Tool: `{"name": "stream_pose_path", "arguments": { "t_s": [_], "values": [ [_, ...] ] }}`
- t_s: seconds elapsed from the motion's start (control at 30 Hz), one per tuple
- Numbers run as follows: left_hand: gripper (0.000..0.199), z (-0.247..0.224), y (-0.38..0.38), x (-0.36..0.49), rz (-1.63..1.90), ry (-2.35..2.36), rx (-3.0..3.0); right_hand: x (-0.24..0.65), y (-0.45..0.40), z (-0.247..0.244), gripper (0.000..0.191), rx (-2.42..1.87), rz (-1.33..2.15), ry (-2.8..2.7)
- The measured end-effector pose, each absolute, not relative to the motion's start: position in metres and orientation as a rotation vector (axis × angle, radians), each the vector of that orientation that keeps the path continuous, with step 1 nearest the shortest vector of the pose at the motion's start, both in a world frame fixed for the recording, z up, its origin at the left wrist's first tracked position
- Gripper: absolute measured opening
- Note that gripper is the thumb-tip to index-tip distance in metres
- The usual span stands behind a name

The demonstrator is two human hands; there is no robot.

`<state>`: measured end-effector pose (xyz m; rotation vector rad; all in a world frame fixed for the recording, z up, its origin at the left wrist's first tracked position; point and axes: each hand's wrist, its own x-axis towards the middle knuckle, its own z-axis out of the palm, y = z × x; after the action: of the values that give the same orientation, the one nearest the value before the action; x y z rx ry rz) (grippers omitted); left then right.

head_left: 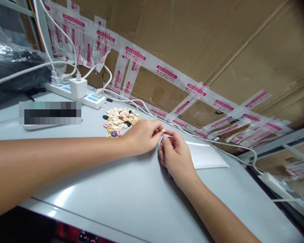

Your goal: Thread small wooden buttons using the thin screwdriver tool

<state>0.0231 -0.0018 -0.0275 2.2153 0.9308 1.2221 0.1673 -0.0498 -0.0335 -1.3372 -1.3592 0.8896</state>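
My left hand (145, 136) and my right hand (177, 153) meet fingertip to fingertip above the middle of the table. Thumb and forefinger of the left are pinched on a small whitish piece (163, 131), too small for me to name. The right hand's thumb and forefinger close up against the same spot; what they grip is hidden. Below the right palm a bit of something purple (169, 174) peeks out. Just left of my left hand lies a pile of small button-like pieces (118, 122), mostly cream, with some yellow, pink, purple, brown and black.
A white sheet or pouch (209, 157) lies right of my right hand. Behind the pile stands a power strip (92, 99) with a white charger (78, 88) and cables. A blurred-out object (50, 114) sits at left. Taped cardboard (167, 67) walls the table's back.
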Motion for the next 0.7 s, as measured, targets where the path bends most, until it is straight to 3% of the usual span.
{"name": "stream_pose_path", "arguments": {
  "t_s": [0.7],
  "values": [
    [0.014, -0.0299, 0.0018, 0.0219, 1.083, 0.992, 2.503, 0.1597, -0.0544, -0.0245, 0.02, -1.355, 1.05, -1.138]
  ]
}}
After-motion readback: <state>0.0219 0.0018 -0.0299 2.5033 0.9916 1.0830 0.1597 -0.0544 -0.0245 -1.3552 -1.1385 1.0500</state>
